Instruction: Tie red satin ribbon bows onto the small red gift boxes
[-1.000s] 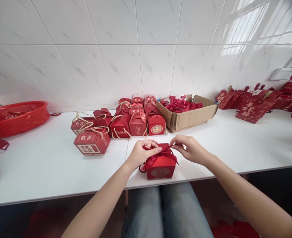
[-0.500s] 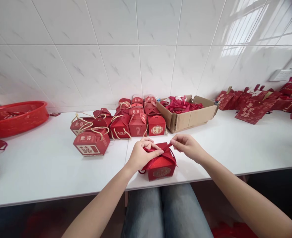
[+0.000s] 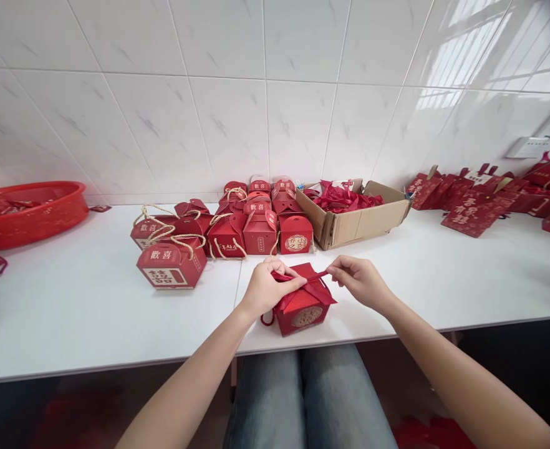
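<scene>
A small red gift box (image 3: 303, 315) with a gold medallion stands near the table's front edge. Dark red ribbon (image 3: 320, 292) lies across its top, gathered at the middle. My left hand (image 3: 269, 285) is closed on the ribbon at the box's upper left, thumb pressing by the gathered part. Between the thumb and fingertips of my right hand (image 3: 357, 280), just right of the box, one ribbon end is pinched and drawn taut. A red cord loop hangs at the box's left side. My left palm hides part of the ribbon.
Several red gift boxes (image 3: 260, 234) with twine handles cluster behind; one box (image 3: 172, 265) stands forward at left. A cardboard carton (image 3: 368, 219) holds red ribbons. A red plastic basket (image 3: 32, 221) is far left, red bags (image 3: 478, 209) far right. The tiled wall (image 3: 223, 131) bounds the back.
My right hand has moved slightly to the right, drawing the ribbon end out straighter. The box has turned a little under my hands. My left hand stays pressed on the ribbon.
</scene>
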The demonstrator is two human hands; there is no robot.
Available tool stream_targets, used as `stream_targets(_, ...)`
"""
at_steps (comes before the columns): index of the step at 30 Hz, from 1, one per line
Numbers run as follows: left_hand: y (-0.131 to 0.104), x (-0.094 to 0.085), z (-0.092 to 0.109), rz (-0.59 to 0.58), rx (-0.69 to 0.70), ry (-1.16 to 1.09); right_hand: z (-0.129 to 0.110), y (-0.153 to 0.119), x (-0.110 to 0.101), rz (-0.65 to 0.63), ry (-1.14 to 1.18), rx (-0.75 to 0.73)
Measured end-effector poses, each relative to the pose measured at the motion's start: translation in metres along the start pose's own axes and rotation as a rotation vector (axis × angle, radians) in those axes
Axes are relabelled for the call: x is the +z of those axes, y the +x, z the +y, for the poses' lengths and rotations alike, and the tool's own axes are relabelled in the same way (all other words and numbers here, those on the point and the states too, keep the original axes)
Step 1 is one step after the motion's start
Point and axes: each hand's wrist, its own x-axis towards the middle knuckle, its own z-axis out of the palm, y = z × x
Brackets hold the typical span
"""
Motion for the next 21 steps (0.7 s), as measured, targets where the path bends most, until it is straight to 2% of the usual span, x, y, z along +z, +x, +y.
stream_targets(3, 0.002, -0.002, -0.001, 0.01, -0.007, -0.008, 0.002, -0.003, -0.001, 0.061, -0.026, 0.017)
stream_targets(5, 0.002, -0.003, -0.002, 0.012, -0.009, -0.006, 0.002, -0.007, -0.005, 0.092, -0.046, 0.094)
stream_targets(7, 0.002, -0.004, -0.004, 0.005, -0.014, 0.005, 0.001, -0.013, -0.007, 0.023, -0.014, 0.206)
stream_targets(11, -0.001, -0.007, -0.001, -0.008, 0.02, 0.057, -0.006, -0.023, -0.002, -0.253, 0.189, 0.354)
stream_targets(16, -0.004, -0.01, 0.007, -0.021, 0.069, 0.107, -0.012, -0.024, 0.009, -0.283, 0.351, 0.383)
stream_targets(19, -0.003, -0.009, 0.009, -0.012, 0.057, 0.123, -0.011, -0.023, 0.012, -0.272, 0.465, 0.432)
stream_targets(21, -0.002, -0.008, 0.008, -0.013, 0.035, 0.118, -0.01, -0.023, 0.013, -0.272, 0.482, 0.413)
